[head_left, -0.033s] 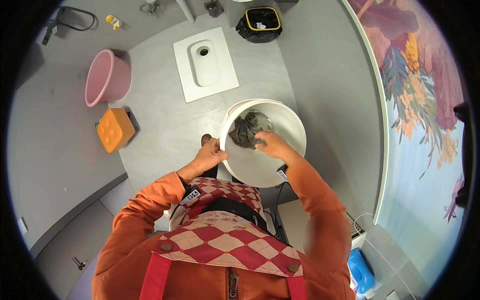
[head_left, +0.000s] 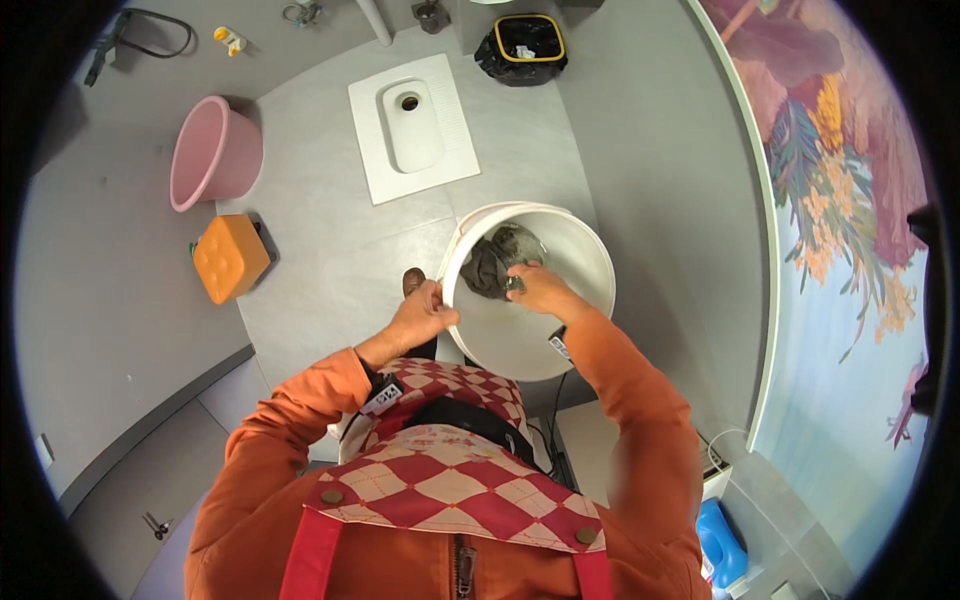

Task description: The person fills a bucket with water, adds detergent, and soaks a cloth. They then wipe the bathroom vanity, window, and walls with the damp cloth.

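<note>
A white bucket (head_left: 600, 290) is tilted in front of me with its mouth facing me. Its left rim is gripped by my left hand (head_left: 425, 315), thumb on the near side. Inside, a dark grey wet cloth (head_left: 485, 268) lies bunched at the bottom in a little water (head_left: 533, 240). My right hand (head_left: 543, 290) reaches down into the bucket with curled fingers at the cloth's right edge; its fingertips are partly hidden by the water and cloth.
Beyond the bucket a white squat toilet (head_left: 420, 180) is set in the grey floor. A black-bagged bin with a yellow rim (head_left: 563, 45) stands at the far right. On the left are a pink tub (head_left: 240, 160) and an orange stool (head_left: 230, 262). A grey wall (head_left: 660, 190) rises close on the right.
The bucket's near rim sits slightly lower and further right. My right hand has shifted a little to the left at the cloth's edge; my left hand keeps its hold.
</note>
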